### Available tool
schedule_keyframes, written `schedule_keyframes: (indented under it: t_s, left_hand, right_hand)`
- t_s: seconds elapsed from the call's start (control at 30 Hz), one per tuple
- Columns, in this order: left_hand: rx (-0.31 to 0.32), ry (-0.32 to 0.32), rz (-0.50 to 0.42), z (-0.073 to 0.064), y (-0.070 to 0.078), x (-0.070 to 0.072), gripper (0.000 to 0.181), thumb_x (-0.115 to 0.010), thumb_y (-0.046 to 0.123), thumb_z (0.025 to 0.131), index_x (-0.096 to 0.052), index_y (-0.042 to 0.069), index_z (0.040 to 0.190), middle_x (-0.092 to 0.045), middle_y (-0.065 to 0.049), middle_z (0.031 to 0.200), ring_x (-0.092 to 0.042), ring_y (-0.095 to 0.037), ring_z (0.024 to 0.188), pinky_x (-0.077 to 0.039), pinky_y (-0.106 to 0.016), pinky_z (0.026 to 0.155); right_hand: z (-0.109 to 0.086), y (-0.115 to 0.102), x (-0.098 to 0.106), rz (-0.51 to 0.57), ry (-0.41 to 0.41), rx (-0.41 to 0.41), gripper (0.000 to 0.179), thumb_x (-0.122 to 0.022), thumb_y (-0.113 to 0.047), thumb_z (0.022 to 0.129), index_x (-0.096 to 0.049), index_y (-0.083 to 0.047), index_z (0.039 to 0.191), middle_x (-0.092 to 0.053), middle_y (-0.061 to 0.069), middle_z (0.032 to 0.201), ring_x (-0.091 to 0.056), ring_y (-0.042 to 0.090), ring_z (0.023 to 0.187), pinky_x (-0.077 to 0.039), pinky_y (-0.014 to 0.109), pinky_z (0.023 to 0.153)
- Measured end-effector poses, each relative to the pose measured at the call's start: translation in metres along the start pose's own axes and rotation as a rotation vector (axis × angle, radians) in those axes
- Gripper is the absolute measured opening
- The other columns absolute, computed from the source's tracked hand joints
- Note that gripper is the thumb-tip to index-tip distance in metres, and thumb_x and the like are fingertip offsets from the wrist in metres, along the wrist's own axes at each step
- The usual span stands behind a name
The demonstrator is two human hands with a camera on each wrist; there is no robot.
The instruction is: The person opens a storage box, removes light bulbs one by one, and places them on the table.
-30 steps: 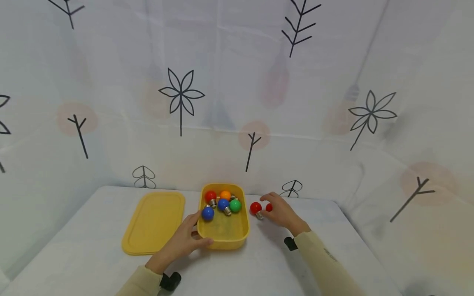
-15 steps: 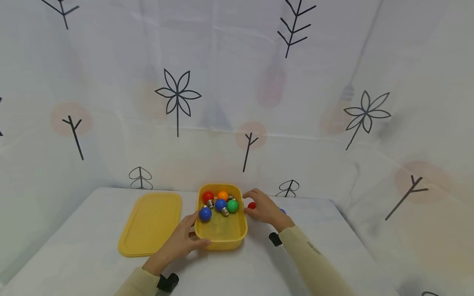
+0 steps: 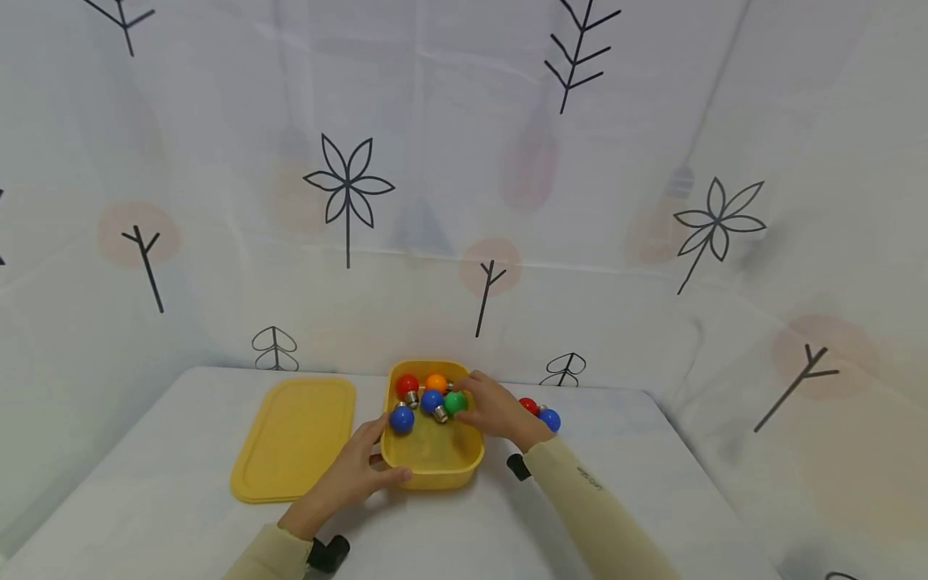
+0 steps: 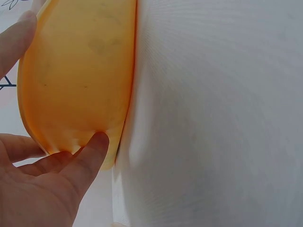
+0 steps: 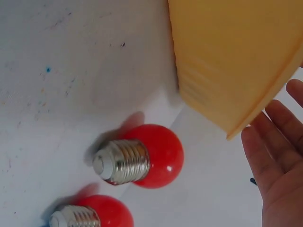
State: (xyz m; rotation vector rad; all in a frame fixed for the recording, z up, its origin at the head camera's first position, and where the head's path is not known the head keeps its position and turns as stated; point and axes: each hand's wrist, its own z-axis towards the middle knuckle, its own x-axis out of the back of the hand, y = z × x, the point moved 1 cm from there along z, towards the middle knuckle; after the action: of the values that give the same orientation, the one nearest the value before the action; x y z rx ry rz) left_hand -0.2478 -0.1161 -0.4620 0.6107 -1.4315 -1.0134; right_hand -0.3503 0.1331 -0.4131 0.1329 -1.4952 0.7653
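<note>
A yellow plastic box (image 3: 435, 481) holds several coloured light bulbs, among them a red bulb (image 3: 408, 385), an orange bulb (image 3: 436, 384) and a blue bulb (image 3: 402, 419). My left hand (image 3: 353, 469) grips the box's near left corner, thumb on the front wall and fingers along the left side. Over the right rim, my right hand (image 3: 499, 411) reaches in, thumb and forefinger spread at either side of a green bulb (image 3: 454, 403). Its other fingers (image 5: 258, 153) extend outside, right at the box's rim, in the right wrist view.
Left of the box lies a flat yellow lid (image 3: 293, 439). On the white table to the right are a red bulb (image 3: 528, 404) and a blue bulb (image 3: 549, 420). Another red bulb (image 5: 161, 156), beside the box, is hidden behind the right hand in the head view.
My right hand has moved left from the red bulbs on the table to the green bulb inside the box. The left hand keeps its hold on the box.
</note>
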Motion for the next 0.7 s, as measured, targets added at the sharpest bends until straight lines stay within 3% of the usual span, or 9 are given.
schedule_keyframes:
  t_s: [0.7]
  left_hand:
    - [-0.027, 0.0, -0.003, 0.001, -0.001, 0.001, 0.099, -0.08, 0.043, 0.075, -0.026, 0.008, 0.151, -0.034, -0.017, 0.145, -0.044, -0.031, 0.127, -0.048, -0.038, 0.097]
  right_hand:
    - [0.02, -0.012, -0.014, -0.08, -0.067, -0.01, 0.045, -0.075, -0.03, 0.084, -0.06, -0.021, 0.125, -0.052, -0.001, 0.128, -0.053, 0.017, 0.108, -0.049, 0.038, 0.097]
